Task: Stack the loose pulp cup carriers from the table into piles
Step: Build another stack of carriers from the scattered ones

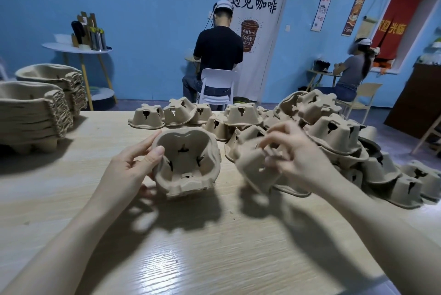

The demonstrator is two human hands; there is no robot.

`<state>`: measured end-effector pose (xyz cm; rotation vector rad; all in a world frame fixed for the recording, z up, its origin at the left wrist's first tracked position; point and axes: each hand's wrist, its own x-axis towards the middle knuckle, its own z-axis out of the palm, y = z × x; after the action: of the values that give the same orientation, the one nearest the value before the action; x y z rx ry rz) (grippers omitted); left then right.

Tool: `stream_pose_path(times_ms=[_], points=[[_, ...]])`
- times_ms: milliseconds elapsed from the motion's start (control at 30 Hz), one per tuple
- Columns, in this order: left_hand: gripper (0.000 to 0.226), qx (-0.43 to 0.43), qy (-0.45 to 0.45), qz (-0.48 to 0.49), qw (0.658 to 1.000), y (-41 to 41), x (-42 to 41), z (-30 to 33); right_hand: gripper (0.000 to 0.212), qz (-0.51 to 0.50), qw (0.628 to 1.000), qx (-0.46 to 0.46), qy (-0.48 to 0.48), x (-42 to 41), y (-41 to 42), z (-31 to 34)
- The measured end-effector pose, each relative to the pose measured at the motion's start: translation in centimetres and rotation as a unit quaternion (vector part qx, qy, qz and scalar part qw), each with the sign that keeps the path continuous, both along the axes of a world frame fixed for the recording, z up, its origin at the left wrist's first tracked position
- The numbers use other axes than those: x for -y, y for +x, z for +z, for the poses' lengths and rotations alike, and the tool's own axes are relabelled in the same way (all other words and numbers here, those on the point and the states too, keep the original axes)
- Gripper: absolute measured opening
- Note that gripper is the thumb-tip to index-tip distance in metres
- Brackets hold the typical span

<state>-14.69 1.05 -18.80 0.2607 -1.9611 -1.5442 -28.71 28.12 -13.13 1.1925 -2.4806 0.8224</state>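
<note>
At frame centre, the left hand (pixel 133 166) gripped a tan moulded-pulp cup carrier (pixel 187 162), its hollow tilted up, seemingly to receive another. The right hand (pixel 293 151) pinched a second brown pulp carrier (pixel 256 168) beside the loose heap (pixel 346 137); finished stacks (pixel 31 113) stood upper left.

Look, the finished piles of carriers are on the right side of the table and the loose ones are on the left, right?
Swapped. The head view shows the finished piles on the left of the table and the loose carriers heaped on the right.

Left grip (pixel 133 166) curled; right grip (pixel 293 151) pinching.
</note>
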Motion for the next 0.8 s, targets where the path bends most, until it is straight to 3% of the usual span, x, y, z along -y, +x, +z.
stream_pose_path(times_ms=[133, 200, 400, 467, 600, 700, 800], points=[[0.043, 0.0, 0.011, 0.003, 1.0, 0.0, 0.0, 0.0, 0.023, 0.023, 0.987, 0.133, 0.091, 1.0, 1.1, -1.5], [0.047, -0.002, 0.011, 0.005, 1.0, 0.0, 0.0, -0.1, 0.016, 0.006, 0.982, 0.13, 0.137, 1.6, 1.4, -1.5], [0.053, -0.004, 0.0, 0.002, 1.0, 0.0, 0.1, 0.0, 0.04, -0.025, 0.965, 0.039, 0.259, 2.7, 1.5, -1.3], [0.054, -0.005, 0.0, 0.002, 1.0, 0.0, 0.2, -0.1, 0.054, -0.007, 0.977, 0.049, 0.207, 2.4, 1.2, -1.6], [0.053, -0.002, -0.001, 0.004, 1.0, 0.0, 0.2, 0.0, 0.091, 0.039, 0.997, 0.057, -0.017, 1.4, 0.6, -3.0], [0.05, -0.003, 0.001, 0.002, 1.0, 0.1, 0.0, 0.1, 0.094, 0.015, 0.999, 0.002, -0.046, 1.0, 1.1, -4.2], [0.041, -0.003, -0.003, 0.006, 1.0, 0.1, 0.1, 0.0, 0.082, 0.008, 0.998, -0.019, -0.067, 0.3, 2.0, -5.0]])
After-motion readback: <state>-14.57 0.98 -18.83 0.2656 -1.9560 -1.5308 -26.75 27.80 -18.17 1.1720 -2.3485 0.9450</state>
